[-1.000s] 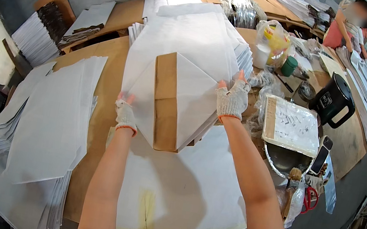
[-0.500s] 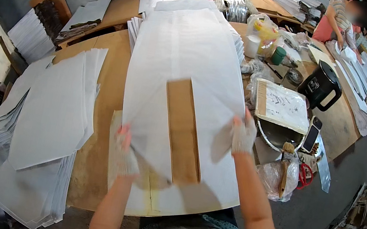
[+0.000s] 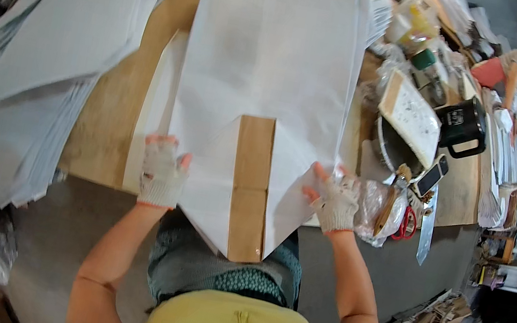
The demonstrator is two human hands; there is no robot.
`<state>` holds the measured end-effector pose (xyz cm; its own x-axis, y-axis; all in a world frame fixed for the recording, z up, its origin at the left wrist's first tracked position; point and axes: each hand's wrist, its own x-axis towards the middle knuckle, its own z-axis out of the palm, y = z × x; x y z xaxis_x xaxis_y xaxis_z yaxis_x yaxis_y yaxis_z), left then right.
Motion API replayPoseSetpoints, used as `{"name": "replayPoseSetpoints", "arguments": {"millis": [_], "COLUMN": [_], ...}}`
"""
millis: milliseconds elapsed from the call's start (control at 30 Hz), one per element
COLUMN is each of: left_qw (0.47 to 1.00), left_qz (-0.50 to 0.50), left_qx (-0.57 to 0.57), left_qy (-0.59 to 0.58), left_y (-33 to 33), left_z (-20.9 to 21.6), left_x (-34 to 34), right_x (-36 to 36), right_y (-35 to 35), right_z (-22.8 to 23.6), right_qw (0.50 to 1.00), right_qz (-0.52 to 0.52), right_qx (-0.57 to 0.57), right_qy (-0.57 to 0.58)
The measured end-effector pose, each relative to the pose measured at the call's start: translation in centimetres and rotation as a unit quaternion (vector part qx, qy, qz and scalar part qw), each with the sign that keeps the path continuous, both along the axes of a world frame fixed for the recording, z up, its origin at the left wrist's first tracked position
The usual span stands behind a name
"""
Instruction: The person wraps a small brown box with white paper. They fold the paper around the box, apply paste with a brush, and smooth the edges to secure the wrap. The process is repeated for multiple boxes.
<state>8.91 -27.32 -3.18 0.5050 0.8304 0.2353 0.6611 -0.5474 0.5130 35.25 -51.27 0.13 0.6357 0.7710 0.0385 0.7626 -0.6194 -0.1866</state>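
A large white paper bag or folded sheet (image 3: 272,46) lies lengthwise before me, its tapered near end hanging past the table edge. A brown paper strip (image 3: 251,174) runs down the middle of that end, creased across. My left hand (image 3: 163,172), in a pale fingerless knitted glove, rests at the white paper's left edge, thumb apart from the fingers. On the opposite edge, my right hand (image 3: 337,203), gloved alike, touches the paper with its fingers spread. Both hands are open. Beneath, more white sheets show at the sides.
Stacked white sheets (image 3: 75,25) cover the left of the wooden table (image 3: 114,115). At right are a bowl (image 3: 393,144) under a white board, a black kettle (image 3: 464,125), a phone (image 3: 432,175), a brush (image 3: 392,209) and red scissors (image 3: 405,223). Another person (image 3: 513,71) works beyond.
The white paper has come toward me, so its strip end now overhangs the table edge. My hands have moved nearer my body, one at each side edge. The view has tilted down.
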Motion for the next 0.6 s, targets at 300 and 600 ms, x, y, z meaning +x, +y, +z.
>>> {"name": "replayPoseSetpoints", "arguments": {"millis": [300, 600], "left_qw": [0.954, 0.901], "left_qz": [-0.221, -0.408], "left_qx": [-0.202, -0.089], "left_qy": [0.028, 0.117], "left_y": [2.5, -5.2], "left_z": [2.1, 2.4], "left_x": [5.2, 4.5], "right_x": [3.2, -4.8], "right_y": [7.4, 6.0], "right_z": [-0.2, 0.4], "right_qw": [0.964, 0.917], "right_qz": [0.156, 0.343], "right_qx": [-0.007, 0.014], "right_qy": [0.214, 0.203]}}
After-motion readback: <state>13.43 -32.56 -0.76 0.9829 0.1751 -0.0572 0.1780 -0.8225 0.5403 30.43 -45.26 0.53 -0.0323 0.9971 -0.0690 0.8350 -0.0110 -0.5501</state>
